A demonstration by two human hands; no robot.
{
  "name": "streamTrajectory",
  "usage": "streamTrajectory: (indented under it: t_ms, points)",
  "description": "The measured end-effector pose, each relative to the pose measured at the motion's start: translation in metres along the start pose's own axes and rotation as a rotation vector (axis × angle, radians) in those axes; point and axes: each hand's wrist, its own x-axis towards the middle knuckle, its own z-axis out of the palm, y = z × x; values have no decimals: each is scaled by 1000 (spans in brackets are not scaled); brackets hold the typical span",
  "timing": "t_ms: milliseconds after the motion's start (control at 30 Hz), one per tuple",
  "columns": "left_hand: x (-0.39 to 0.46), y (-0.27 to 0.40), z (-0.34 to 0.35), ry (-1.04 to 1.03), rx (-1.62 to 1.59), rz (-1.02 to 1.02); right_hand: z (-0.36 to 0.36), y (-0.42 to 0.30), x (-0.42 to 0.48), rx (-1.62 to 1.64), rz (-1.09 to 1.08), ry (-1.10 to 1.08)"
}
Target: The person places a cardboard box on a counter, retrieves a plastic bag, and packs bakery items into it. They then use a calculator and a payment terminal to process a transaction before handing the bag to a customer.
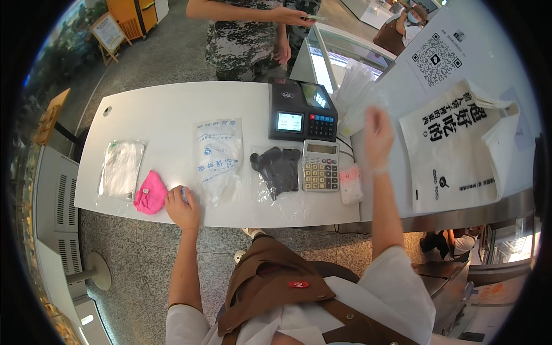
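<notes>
My left hand (183,208) rests on the white counter (172,103), its fingers curled around a small bluish-white item (185,195). Just left of it lies a crumpled pink cloth (151,192). My right hand (378,133), blurred, is raised beside a bundle of clear plastic bags (355,90); whether it holds anything cannot be told. Between my hands lie a printed clear plastic bag pack (219,159), a pack of black items (278,168), a calculator (321,166) and a tissue pack (351,184). A black payment terminal (302,110) stands behind the calculator.
A clear plastic packet (122,169) lies at the counter's left. Printed white bags (453,155) lie at the right, near a sheet with a printed code (436,60). Across the counter, a person in camouflage (243,41) holds a phone (314,17) beside a glass display case (323,56).
</notes>
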Motion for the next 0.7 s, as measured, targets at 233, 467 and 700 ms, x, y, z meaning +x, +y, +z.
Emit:
streamTrajectory:
  t_ms: [233, 467, 700]
  points:
    - [2, 3, 0, -26, -13, 9, 57, 124, 266, -650, -197, -600]
    - [0, -1, -3, -38, 32, -21, 96, 158, 278, -572, 157, -901]
    - [2, 2, -1, -62, 31, -34, 87, 167, 294, -644, 71, -752]
